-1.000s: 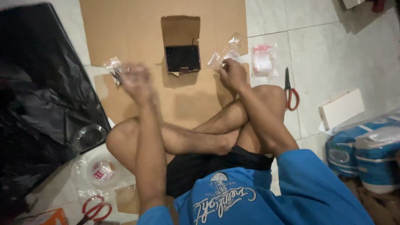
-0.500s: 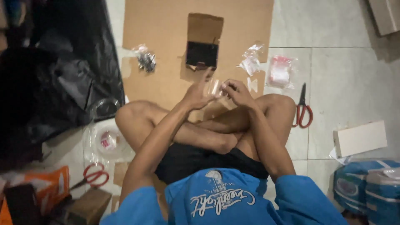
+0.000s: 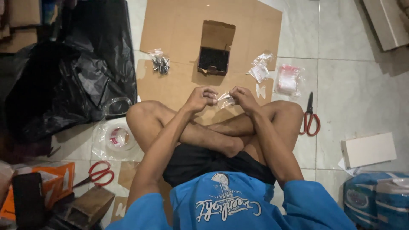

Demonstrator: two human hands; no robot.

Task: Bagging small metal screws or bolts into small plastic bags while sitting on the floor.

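Right now I have both sets of fingers pinched on one small clear plastic bag (image 3: 224, 100), stretched between the two hands just above my crossed legs. My left hand (image 3: 201, 98) grips its left edge with the fingertips closed on the plastic, and my right hand (image 3: 243, 97) does the same at the right edge, so the bag hangs between them, with the hands close together but not touching. I cannot tell whether anything is inside the bag.

Below the hands lies a flat sheet of cardboard (image 3: 179, 25) spread on the tiled floor. Straight ahead on it stands a small open cardboard box (image 3: 214, 59) with its flap up and dark small parts inside. To the left of the box sits a little clear bag of dark screws (image 3: 160, 64). To the right of the box lie a few empty clear bags (image 3: 260, 70), and just beyond them, off the cardboard's edge, a pack of small bags with a red strip (image 3: 287, 81).

Red-handled scissors (image 3: 309, 117) lie on the tiles beside my right knee. A second pair of red scissors (image 3: 99, 172) lies near my left side, close to a roll of clear tape (image 3: 118, 137). A black plastic sack (image 3: 64, 81) fills the far left.
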